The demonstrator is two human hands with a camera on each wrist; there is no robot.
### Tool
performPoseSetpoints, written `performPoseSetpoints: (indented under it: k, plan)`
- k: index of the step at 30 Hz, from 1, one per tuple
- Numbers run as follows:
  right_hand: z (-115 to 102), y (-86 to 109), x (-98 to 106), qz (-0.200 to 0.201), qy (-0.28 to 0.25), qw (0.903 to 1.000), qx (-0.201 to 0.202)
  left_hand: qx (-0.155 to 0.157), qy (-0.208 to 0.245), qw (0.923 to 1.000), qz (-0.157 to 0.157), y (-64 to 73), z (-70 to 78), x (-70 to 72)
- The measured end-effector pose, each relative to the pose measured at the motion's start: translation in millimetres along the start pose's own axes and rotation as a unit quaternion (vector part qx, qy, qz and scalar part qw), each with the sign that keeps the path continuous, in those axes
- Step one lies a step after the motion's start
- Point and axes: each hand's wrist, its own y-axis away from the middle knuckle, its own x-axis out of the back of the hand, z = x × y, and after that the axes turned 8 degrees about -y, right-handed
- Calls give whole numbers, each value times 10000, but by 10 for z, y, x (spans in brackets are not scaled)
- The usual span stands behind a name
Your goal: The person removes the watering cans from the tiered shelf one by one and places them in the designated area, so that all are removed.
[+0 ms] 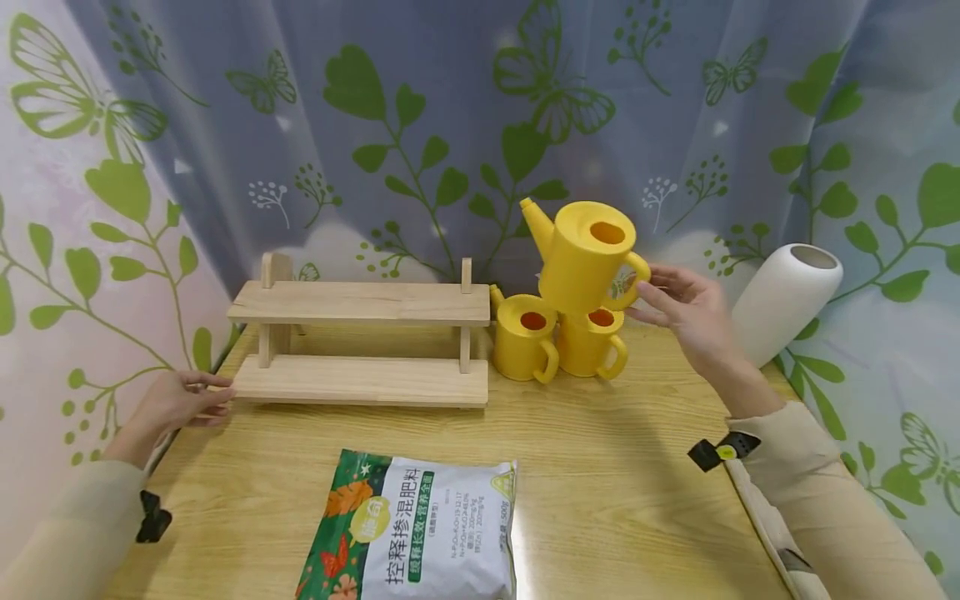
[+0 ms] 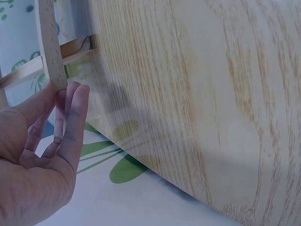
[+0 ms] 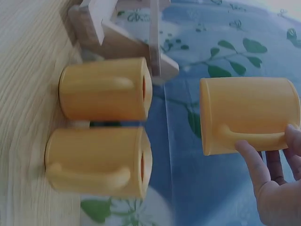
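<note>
My right hand (image 1: 693, 321) holds a yellow watering can (image 1: 581, 262) by its handle, raised above the table with its spout to the left. Two more yellow watering cans stand side by side below it, the left one (image 1: 517, 350) close to the shelf and the right one (image 1: 588, 354) partly hidden by the raised can. At the left end of a two-tier wooden shelf (image 1: 360, 379), my left hand (image 1: 176, 404) pinches the lower board's end between thumb and fingers, seen closely in the left wrist view (image 2: 54, 70).
A bag of fertilizer (image 1: 450, 525) with a green and white print lies at the table's front. On the right, behind my right hand, a white vase (image 1: 783, 304) leans in the head view. A patterned curtain (image 1: 420, 108) hangs behind the wooden table (image 1: 615, 500).
</note>
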Motion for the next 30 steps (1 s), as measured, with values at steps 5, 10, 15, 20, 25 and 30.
performPoseSetpoints:
  k: [5, 10, 15, 20, 25, 30]
  plan:
    - [-137, 164, 358, 289, 86, 9995, 98, 14, -3, 10000, 8, -8, -15, 1]
    - [-234, 285, 687, 755, -241, 9968, 136, 15, 53, 10000, 15, -24, -19, 1]
    - [-219, 369, 917, 1059, -540, 9927, 178, 25, 51, 10000, 3, -30, -24, 7]
    - [-95, 475, 1070, 1286, -194, 9914, -149, -3, 110, 9999, 3, -36, -23, 10]
    - [79, 579, 1200, 1312, -47, 9904, -439, -17, 127, 9999, 19, -36, -17, 6]
    - [270, 645, 1286, 1356, -7, 9884, -684, 62, 111, 9999, 51, -28, -22, 5]
